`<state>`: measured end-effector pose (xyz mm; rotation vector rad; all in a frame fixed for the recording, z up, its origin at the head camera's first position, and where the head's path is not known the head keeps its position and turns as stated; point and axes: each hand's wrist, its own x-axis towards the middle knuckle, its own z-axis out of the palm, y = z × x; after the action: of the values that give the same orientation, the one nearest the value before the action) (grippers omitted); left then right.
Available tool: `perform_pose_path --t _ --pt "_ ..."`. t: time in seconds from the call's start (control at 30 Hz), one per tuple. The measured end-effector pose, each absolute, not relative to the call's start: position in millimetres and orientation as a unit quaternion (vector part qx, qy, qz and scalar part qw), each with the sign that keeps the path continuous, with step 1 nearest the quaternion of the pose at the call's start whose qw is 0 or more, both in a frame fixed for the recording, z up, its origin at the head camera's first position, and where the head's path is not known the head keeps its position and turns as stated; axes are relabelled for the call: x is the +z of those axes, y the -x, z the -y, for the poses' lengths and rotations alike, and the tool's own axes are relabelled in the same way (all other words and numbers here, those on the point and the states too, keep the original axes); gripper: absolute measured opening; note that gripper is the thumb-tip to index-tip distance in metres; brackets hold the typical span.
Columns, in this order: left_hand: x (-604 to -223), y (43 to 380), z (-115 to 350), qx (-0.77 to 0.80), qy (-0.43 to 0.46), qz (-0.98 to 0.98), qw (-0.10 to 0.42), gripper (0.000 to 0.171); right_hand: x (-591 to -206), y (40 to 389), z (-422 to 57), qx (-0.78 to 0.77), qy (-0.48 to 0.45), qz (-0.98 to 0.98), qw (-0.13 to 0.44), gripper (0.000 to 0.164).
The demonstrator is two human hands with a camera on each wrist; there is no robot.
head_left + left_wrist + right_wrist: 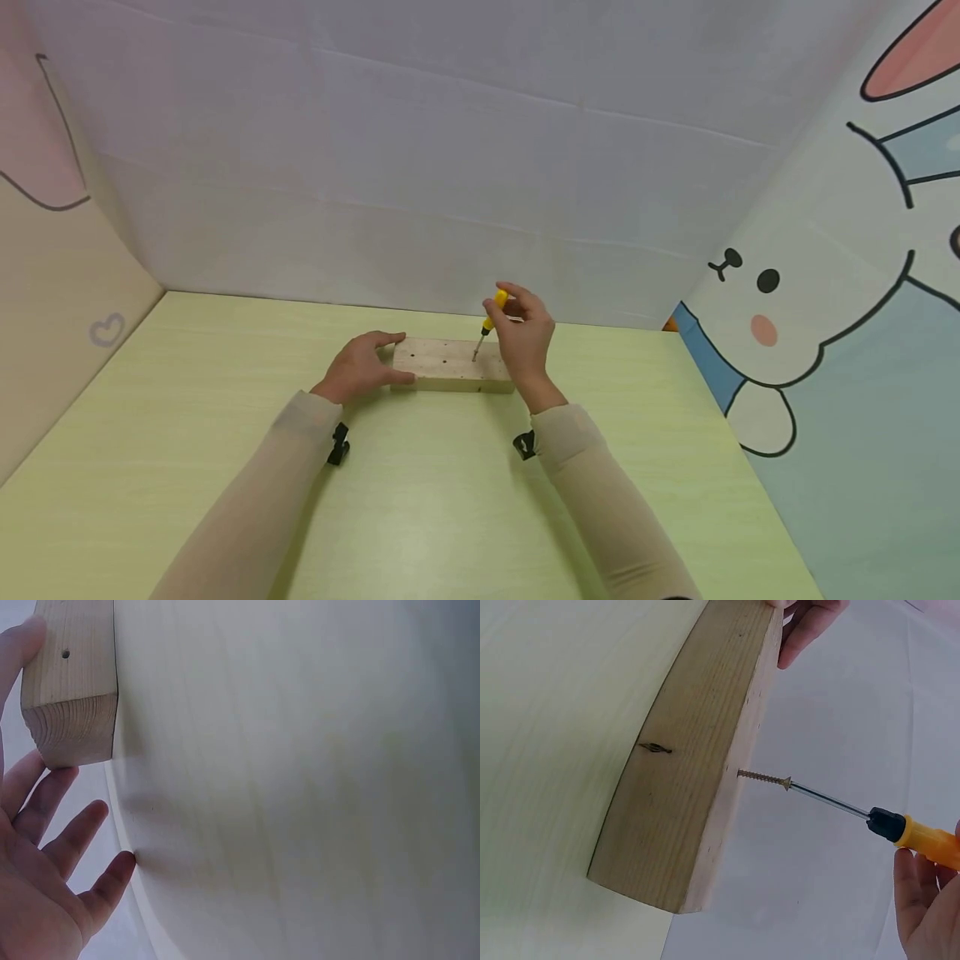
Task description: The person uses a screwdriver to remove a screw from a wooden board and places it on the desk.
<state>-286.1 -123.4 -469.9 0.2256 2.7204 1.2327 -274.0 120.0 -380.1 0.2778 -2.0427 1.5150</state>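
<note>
A pale wooden block [427,365] lies flat on the table, with several small dark holes along its top. My left hand [358,368] grips its left end, thumb at the near side and forefinger at the far side; in the left wrist view the other fingers are spread beyond the block's end [71,731]. My right hand [525,340] holds a yellow screwdriver [489,322] by its handle, tilted over the block's right half. In the right wrist view a brass-coloured screw [765,778] stands mostly out of the wood, with the screwdriver's tip at its head.
The light green table [420,508] reaches back to a white wall sheet [420,167]. To the right rises a panel with a cartoon rabbit [825,292]. Black wrist straps [339,444] show at both sleeves. A dark knot [656,748] marks the block's side.
</note>
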Motion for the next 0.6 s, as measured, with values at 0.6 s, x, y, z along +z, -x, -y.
perform_pose_path --t 0.6 --pt "-469.4 290.1 124.6 0.403 -0.077 -0.909 0.07 0.083 -377.1 274.5 -118.0 0.561 -0.129 0.771 0.27 0.027"
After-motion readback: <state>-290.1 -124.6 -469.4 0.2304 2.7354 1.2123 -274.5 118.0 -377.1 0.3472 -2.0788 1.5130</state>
